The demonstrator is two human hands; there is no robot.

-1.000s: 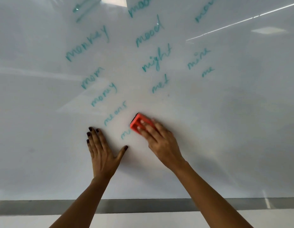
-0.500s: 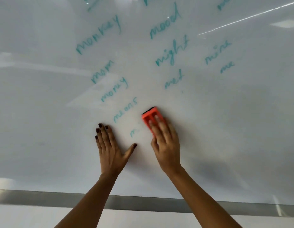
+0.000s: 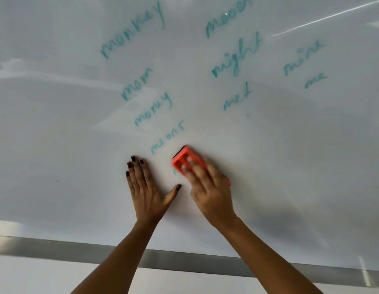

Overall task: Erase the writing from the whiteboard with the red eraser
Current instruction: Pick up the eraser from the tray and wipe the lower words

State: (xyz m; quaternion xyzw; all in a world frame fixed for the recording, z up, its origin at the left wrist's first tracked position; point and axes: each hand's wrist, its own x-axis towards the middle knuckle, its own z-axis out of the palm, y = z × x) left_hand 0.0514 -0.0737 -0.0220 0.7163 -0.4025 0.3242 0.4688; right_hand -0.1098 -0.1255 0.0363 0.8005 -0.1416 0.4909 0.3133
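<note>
A white whiteboard fills the view, with several teal handwritten words on it, such as "means" and "met". My right hand presses the red eraser flat against the board, fingers on top of it, blurred by motion. The eraser covers most of the lowest word; only a faint teal trace shows at its left edge. My left hand lies flat on the board with fingers spread, just left of the eraser, holding nothing.
A grey metal frame strip runs along the board's bottom edge, with pale wall below it. More teal words, "monkey", "night" and "mine", sit higher up. Ceiling lights reflect at the upper right.
My right hand has swept the eraser leftward and down over the lowest word, wiping most of it away. The left hand stays flat on the board. The view has tilted slightly.
</note>
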